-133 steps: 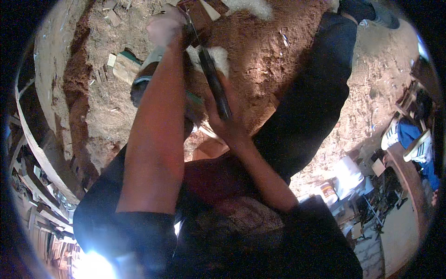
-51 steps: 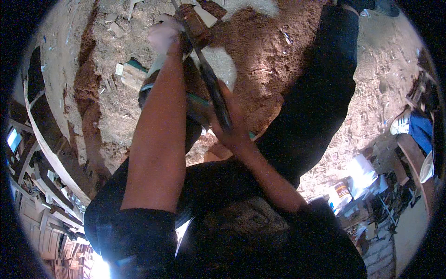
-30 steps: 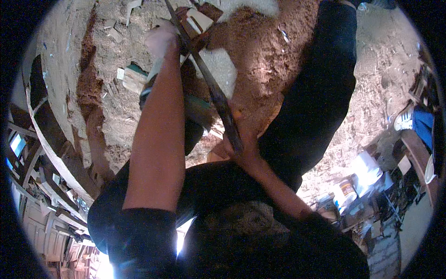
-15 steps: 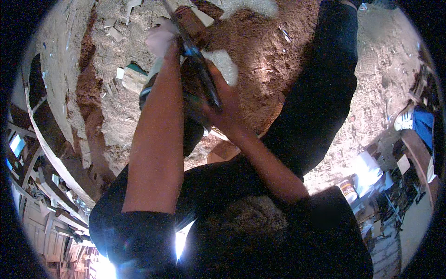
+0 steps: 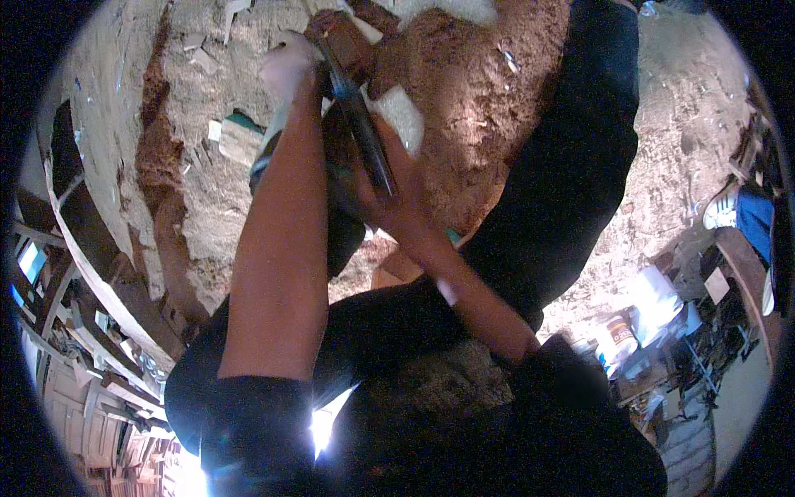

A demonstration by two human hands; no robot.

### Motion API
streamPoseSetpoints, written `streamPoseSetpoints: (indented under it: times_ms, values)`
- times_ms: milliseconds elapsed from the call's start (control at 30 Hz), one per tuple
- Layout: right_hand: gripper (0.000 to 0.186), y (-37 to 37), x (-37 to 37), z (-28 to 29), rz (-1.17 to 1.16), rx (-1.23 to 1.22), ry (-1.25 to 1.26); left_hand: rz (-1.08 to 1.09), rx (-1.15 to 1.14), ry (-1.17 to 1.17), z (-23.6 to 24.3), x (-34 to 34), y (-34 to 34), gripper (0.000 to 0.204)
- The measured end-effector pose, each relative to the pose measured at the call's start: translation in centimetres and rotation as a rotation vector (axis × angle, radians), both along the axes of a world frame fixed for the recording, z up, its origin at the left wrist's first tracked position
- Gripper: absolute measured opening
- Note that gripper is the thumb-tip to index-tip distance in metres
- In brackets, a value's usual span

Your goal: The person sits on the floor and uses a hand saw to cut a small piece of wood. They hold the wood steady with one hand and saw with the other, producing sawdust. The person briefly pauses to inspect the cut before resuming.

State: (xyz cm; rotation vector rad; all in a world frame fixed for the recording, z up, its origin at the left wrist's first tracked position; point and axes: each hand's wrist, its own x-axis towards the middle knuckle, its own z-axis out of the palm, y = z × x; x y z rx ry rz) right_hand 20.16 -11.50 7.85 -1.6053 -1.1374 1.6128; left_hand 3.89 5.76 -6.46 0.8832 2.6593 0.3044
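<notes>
My right hand (image 5: 397, 186) is wrapped around the near end of a long, dark, bar-like tool (image 5: 363, 128). The tool slants up and to the left, thins toward its far end, and its exact kind does not show. My left hand (image 5: 290, 62), pale in strong light, lies beside the tool's far part with its fingers curled; whatever they grip is hidden. A reddish-brown block (image 5: 344, 41) sits just right of that hand, partly behind the tool. Below the block, next to the tool, is a whitish rough piece (image 5: 402, 116).
Wood chips and shavings cover the brown ground (image 5: 464, 108). An offcut (image 5: 240, 137) lies left of my left forearm. My dark-trousered leg (image 5: 571, 166) stretches up on the right. A white tub (image 5: 617, 338) stands at lower right. Another person's shoe (image 5: 720, 209) shows at far right.
The tool has shifted slightly and its angle is a little steeper. My right forearm has moved a little to the left at the elbow. My left hand stays nearly in place.
</notes>
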Motion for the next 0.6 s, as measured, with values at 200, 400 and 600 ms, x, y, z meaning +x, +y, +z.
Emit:
streamPoseSetpoints:
  times_ms: [200,400,600]
  values:
    - [0.069,-6.1,1.8,-1.0,0.005,0.258,-0.127,-0.044,-0.014,0.092,0.1,0.0,0.3,0.061]
    - [0.066,-3.8,0.2,-1.1,-0.044,0.112,-0.066,-0.172,-0.005,0.031,0.3,-0.6,1.6,0.067]
    - [0.067,-1.8,1.4,1.0,0.031,0.027,0.005,-0.029,0.001,0.049,-0.7,-0.7,0.3,0.063]
